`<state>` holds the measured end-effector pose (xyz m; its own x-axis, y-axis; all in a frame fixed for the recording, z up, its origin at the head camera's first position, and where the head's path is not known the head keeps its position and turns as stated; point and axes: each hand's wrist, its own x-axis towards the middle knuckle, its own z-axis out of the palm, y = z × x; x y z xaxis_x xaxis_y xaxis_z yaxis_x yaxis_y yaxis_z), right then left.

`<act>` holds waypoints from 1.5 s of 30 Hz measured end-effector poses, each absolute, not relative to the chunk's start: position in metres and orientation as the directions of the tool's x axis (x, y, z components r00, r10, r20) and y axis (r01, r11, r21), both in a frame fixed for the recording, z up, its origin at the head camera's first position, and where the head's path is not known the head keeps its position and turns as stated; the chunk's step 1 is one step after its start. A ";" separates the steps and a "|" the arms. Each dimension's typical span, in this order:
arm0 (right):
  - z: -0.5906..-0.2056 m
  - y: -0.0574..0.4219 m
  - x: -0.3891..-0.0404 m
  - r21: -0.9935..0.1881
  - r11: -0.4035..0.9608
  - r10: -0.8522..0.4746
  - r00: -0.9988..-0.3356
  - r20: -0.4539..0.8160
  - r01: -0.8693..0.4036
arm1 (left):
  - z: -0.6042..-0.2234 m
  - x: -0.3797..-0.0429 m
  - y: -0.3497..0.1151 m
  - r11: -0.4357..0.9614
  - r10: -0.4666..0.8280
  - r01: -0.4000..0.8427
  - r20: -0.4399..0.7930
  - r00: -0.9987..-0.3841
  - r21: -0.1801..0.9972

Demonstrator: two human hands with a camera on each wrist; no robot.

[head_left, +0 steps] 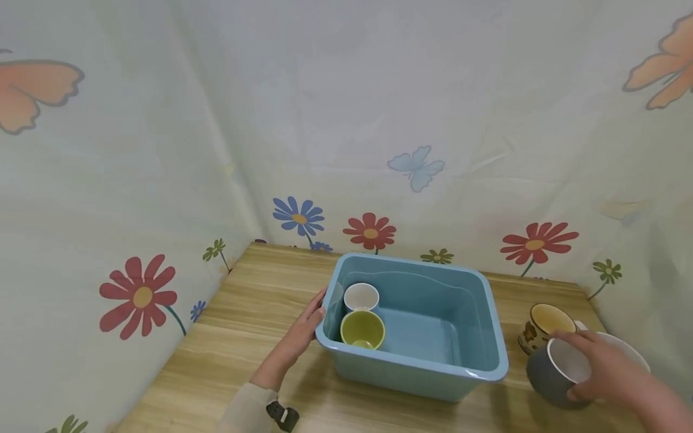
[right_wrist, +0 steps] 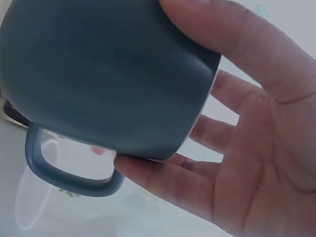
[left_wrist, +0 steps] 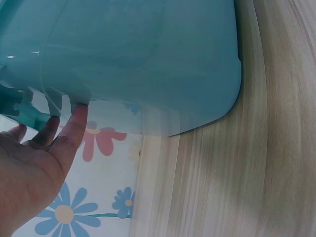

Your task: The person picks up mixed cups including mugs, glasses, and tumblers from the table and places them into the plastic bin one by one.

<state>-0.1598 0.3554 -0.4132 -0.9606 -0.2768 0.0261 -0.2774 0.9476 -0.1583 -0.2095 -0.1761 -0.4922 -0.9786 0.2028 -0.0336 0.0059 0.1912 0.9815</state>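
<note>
My right hand (head_left: 612, 367) grips a dark grey-blue mug (head_left: 551, 376) by its rim, right of the basin. The mug's inside is white and it tilts a little; its looped handle (right_wrist: 74, 180) shows in the right wrist view. A light-blue plastic basin (head_left: 417, 361) stands on the table. Against its left outer wall rests my left hand (head_left: 300, 334), its fingers (left_wrist: 71, 133) fairly straight just below the rim in the left wrist view. A white cup (head_left: 361, 296) and a yellow-green cup (head_left: 363, 329) stand inside at the basin's left end.
A patterned mug (head_left: 548, 319) with a yellowish inside stands behind the grey-blue one. Partly hidden by my right hand is a white round vessel (head_left: 628, 347). The wooden table (head_left: 271, 270) meets a flower-printed curtain (head_left: 346, 120) at the back and sides.
</note>
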 end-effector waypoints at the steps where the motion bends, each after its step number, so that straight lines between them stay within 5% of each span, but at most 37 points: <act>1: -0.409 0.355 -0.161 -0.155 0.950 -0.273 -0.962 0.018 -0.272 | -0.492 -0.210 -0.176 0.193 0.205 0.010 -0.030 -0.978 0.981; 10: -0.386 0.351 -0.171 -0.289 0.929 -0.270 -0.957 -0.106 -0.231 | -0.488 -0.210 -0.175 0.196 0.197 0.017 -0.022 -0.980 0.981; 45: -0.316 0.327 -0.189 -0.172 0.956 -0.267 -0.946 -0.184 -0.236 | -0.489 -0.211 -0.176 0.204 0.208 0.013 -0.031 -0.978 0.979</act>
<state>-0.1888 0.3274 -0.3157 -0.9460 -0.2668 -0.1840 -0.2362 0.9563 -0.1721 -0.2110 -0.1762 -0.4894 -0.9777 0.2076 -0.0305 0.0126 0.2035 0.9790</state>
